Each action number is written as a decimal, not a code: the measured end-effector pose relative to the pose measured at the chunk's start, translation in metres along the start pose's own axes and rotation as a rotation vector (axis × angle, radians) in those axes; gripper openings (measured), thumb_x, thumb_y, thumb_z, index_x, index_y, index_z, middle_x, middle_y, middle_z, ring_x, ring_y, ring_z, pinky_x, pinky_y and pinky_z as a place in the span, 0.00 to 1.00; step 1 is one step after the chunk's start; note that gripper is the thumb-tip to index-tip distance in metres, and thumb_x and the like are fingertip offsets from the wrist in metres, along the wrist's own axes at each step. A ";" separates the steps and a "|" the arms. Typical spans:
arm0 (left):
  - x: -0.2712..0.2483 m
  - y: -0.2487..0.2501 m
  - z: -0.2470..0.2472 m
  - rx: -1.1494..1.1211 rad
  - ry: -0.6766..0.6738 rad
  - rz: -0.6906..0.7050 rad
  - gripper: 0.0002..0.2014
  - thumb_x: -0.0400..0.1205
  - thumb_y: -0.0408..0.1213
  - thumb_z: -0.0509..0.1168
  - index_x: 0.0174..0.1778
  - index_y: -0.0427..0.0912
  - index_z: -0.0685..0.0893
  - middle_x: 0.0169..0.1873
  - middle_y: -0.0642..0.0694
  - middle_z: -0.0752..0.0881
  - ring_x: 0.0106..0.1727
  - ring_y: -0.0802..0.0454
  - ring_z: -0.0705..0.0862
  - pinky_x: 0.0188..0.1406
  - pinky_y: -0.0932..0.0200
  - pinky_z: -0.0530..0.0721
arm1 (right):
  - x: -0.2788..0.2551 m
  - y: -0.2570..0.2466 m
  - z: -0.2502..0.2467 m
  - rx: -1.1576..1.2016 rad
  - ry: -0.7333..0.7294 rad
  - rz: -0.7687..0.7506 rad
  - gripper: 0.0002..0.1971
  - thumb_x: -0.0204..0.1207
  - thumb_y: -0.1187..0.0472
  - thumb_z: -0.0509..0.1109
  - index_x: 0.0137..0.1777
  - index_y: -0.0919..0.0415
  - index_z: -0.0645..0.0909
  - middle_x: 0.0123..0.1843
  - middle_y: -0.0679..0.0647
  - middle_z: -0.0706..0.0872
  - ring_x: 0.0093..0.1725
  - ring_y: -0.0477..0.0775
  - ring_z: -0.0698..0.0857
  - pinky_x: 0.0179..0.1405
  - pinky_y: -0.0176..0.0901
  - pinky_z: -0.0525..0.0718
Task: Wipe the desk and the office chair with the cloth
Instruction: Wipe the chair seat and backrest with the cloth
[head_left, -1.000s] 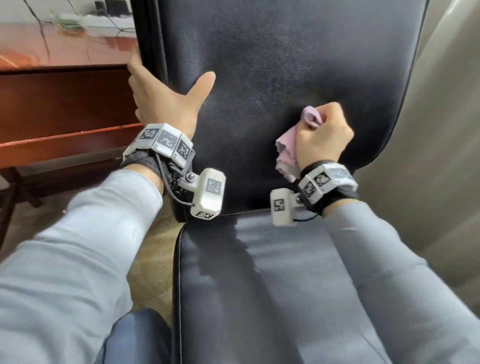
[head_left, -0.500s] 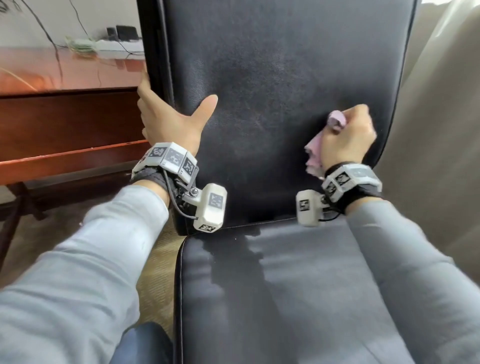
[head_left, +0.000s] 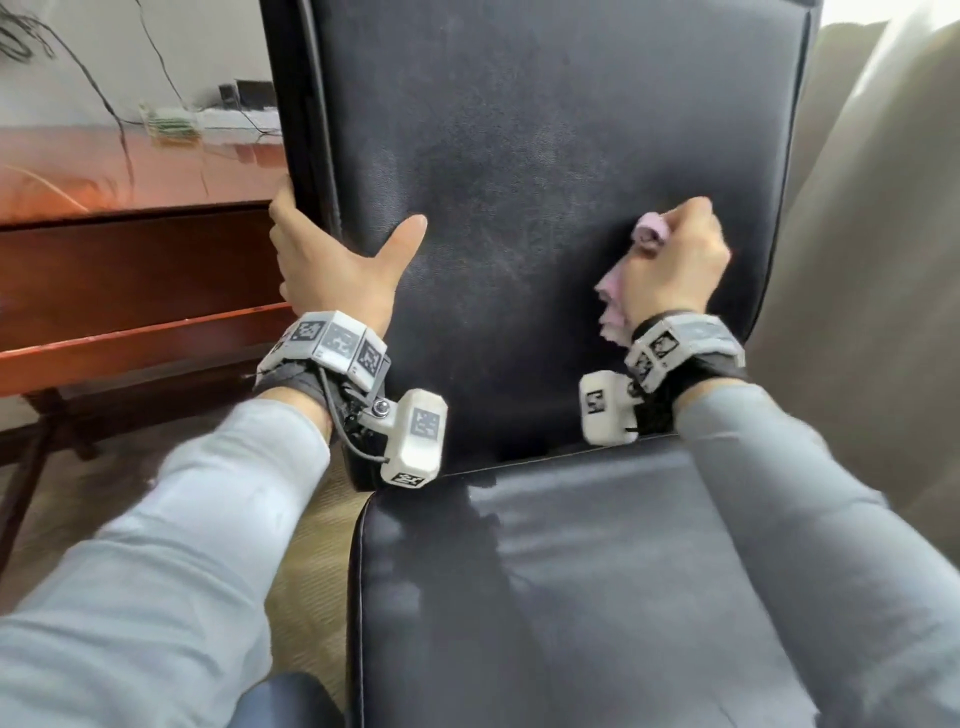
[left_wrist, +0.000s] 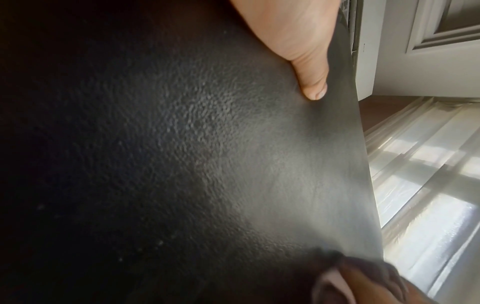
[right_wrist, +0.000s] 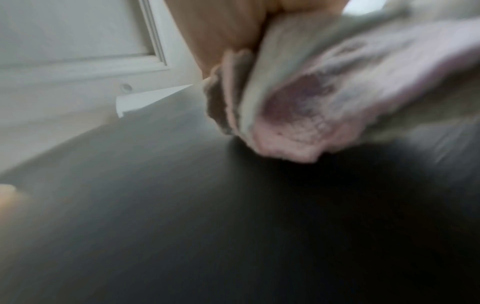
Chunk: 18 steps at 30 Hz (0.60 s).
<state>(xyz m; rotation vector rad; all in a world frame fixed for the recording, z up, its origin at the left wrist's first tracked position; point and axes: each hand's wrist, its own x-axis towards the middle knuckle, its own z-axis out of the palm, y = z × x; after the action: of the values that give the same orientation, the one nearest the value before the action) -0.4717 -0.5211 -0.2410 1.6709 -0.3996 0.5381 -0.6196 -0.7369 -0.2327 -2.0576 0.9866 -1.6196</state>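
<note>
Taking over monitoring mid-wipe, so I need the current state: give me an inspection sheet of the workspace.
Surface: black chair backrest upright, faint smears; seat glossy.
Job's things: pink cloth bunched against the backrest; red-brown desk behind, to the left.
Clutter: small devices at the desk's far edge.
Grips: left hand grips the backrest's left edge, thumb on its front; right hand holds the cloth.
Cables: thin dark wires across the desk.
Surroundings: pale curtain on the right, carpet below.

A glossy reddish-brown desk (head_left: 104, 171) carries a green-and-white box (head_left: 169, 124) and trailing cables (head_left: 124, 156) at its far edge.
</note>
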 end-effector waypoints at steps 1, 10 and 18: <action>0.000 0.000 0.001 0.002 -0.004 -0.001 0.57 0.62 0.70 0.76 0.81 0.44 0.62 0.72 0.46 0.74 0.73 0.43 0.75 0.73 0.38 0.73 | -0.019 -0.014 0.008 0.046 -0.042 -0.027 0.08 0.67 0.71 0.59 0.44 0.66 0.76 0.44 0.58 0.82 0.41 0.56 0.81 0.40 0.33 0.70; 0.000 0.001 -0.003 0.010 -0.035 -0.004 0.55 0.63 0.68 0.76 0.81 0.44 0.62 0.73 0.47 0.72 0.73 0.43 0.75 0.75 0.40 0.71 | -0.075 -0.020 0.016 0.078 -0.364 -0.291 0.05 0.64 0.66 0.59 0.38 0.59 0.75 0.39 0.53 0.78 0.34 0.58 0.77 0.32 0.41 0.74; -0.006 0.004 -0.001 0.002 -0.021 -0.005 0.54 0.64 0.66 0.76 0.81 0.44 0.62 0.73 0.47 0.72 0.74 0.43 0.74 0.76 0.42 0.70 | -0.046 0.070 -0.004 0.044 0.059 0.302 0.09 0.68 0.69 0.60 0.48 0.67 0.75 0.50 0.63 0.81 0.48 0.65 0.80 0.43 0.36 0.65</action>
<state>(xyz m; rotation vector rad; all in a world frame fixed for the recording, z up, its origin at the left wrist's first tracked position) -0.4789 -0.5210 -0.2406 1.6798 -0.4099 0.5176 -0.6500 -0.7539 -0.3091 -1.7412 1.2045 -1.5345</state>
